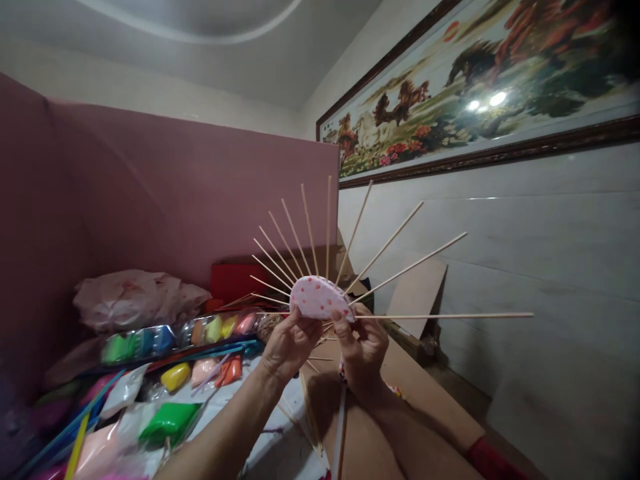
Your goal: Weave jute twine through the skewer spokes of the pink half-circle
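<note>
I hold the dotted pad (317,298) up front, fingers of left hand (293,343) and right hand (364,347) pinching its lower edge; probably spacing the fanned sticks (309,229), next move wants steadiness

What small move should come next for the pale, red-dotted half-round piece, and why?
Perhaps the right hand should gently test how firmly the lowest thin wooden stick on the right sits: it juts out beside that hand, while the left hand grips the half-round piece.
</note>
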The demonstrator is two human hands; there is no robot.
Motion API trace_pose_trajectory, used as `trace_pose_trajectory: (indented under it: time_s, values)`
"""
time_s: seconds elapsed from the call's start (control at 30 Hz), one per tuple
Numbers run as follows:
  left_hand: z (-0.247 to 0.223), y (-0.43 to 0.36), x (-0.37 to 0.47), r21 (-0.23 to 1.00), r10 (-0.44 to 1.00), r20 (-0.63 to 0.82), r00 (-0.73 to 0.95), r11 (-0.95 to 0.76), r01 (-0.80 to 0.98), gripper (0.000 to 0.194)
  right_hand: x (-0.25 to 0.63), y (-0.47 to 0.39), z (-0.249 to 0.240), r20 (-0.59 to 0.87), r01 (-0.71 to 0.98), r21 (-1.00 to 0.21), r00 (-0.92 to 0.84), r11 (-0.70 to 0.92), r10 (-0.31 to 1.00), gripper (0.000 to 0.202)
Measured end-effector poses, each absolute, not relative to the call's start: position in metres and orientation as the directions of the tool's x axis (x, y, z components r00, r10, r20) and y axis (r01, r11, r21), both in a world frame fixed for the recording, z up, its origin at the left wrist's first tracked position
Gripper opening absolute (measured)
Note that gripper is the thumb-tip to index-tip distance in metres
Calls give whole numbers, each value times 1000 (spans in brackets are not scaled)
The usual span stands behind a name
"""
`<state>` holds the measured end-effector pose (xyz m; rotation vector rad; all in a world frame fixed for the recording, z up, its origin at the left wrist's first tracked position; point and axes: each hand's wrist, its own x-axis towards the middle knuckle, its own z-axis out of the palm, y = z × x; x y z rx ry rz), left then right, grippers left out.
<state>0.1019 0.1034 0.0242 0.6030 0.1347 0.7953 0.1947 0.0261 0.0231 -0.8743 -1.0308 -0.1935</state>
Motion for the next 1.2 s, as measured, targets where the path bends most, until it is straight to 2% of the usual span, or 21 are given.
trace_pose_trajectory:
  time_s: [0.07, 0.2, 0.3, 0.47, 0.77, 1.03, 1.2]
  values:
    - [24, 104, 102, 548, 678, 121, 725, 563, -618, 20, 195, 23, 24, 855, 609, -489, 478, 625, 202, 12]
    - [27, 104, 100, 520, 674, 147, 724, 570, -636, 18, 194, 18, 26, 893, 678, -428, 421, 597, 162, 15]
    - [30, 103, 97, 508, 673, 148, 725, 577, -640, 17, 192, 15, 24, 942, 745, -323, 311, 584, 125, 4]
    - [32, 102, 94, 564, 650, 137, 748, 570, -598, 17, 189, 15, 22, 981, 803, -150, 194, 577, -15, 20]
    - [32, 101, 94, 624, 668, 88, 739, 541, -564, 29, 192, 12, 19, 996, 814, -78, 89, 576, 9, 29]
    - [36, 98, 91, 619, 645, 105, 757, 553, -557, 47, 191, 15, 14, 997, 801, -78, 66, 594, 42, 30]
    - [36, 102, 94, 633, 666, 167, 727, 493, -597, 42, 190, 15, 17, 998, 843, -53, 55, 535, 13, 29]
